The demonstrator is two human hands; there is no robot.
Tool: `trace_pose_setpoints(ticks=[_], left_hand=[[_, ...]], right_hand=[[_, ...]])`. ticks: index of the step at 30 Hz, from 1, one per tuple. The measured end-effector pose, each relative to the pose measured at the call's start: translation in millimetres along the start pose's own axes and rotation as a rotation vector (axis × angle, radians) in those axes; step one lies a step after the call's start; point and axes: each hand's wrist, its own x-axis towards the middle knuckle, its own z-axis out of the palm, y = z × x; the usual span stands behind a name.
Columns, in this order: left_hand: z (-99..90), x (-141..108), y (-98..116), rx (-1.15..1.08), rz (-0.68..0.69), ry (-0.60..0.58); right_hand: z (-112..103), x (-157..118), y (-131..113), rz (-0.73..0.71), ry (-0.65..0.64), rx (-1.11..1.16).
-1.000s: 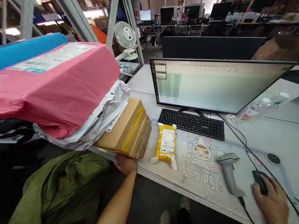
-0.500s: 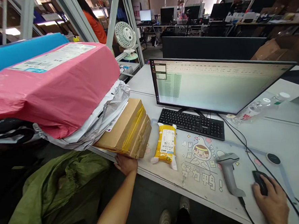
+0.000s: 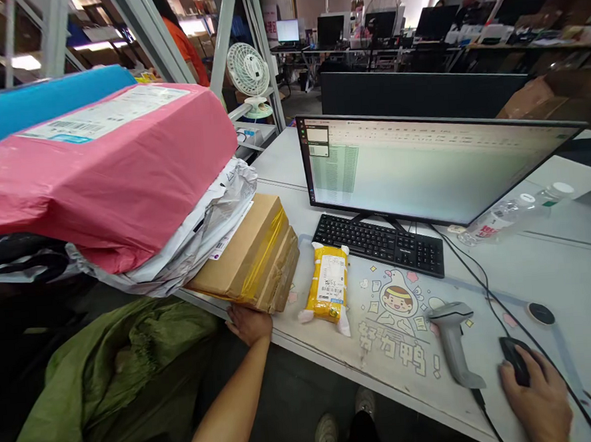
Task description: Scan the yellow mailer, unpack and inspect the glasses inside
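My right hand [image 3: 539, 389] is closed over a black computer mouse [image 3: 515, 359] on the desk mat. To its left lies a grey barcode scanner [image 3: 453, 345] with a cable. At the desk's front edge, my left hand [image 3: 250, 325] rests under the overhanging corner of the cardboard boxes [image 3: 250, 257]. Its fingers look apart, though partly hidden by the box. A small yellow parcel [image 3: 324, 289] with a white label lies right of the boxes. Beyond it are a black keyboard [image 3: 382, 244] and a lit monitor [image 3: 422, 166] showing a spreadsheet.
A pink parcel [image 3: 161, 156], a blue package [image 3: 58, 99] and grey-white bags [image 3: 214, 206] are piled at left. Green sacking [image 3: 119, 372] lies below. Clear bottles [image 3: 500, 218] lie by the monitor. A white fan [image 3: 247, 70] and metal frame stand behind.
A person in orange at the back left has shifted slightly. Both my hands and the things on the desk show no visible movement.
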Motion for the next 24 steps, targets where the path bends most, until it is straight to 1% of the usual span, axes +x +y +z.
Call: trace_pose_setpoints(ticks=[7,13,19,24], left_hand=[[-0.8,-0.8,0.4,0.004,0.008,0.002],[-0.2,-0.6,1.0,0.013,-0.003,-0.002],[-1.5,-0.6,1.0,0.012,0.002,-0.01],[-2.5,-0.9,1.0,0.015,0.004,-0.014]], right_hand=[[-0.1,0.7,0.2,0.01,-0.005,-0.003],[-2.1,0.2,-3.7,0.068,-0.034,-0.009],[-2.0,0.6,-4.2,0.034,-0.018,0.01],[-2.2,0.8,-5.0,0.043,-0.011,0.016]])
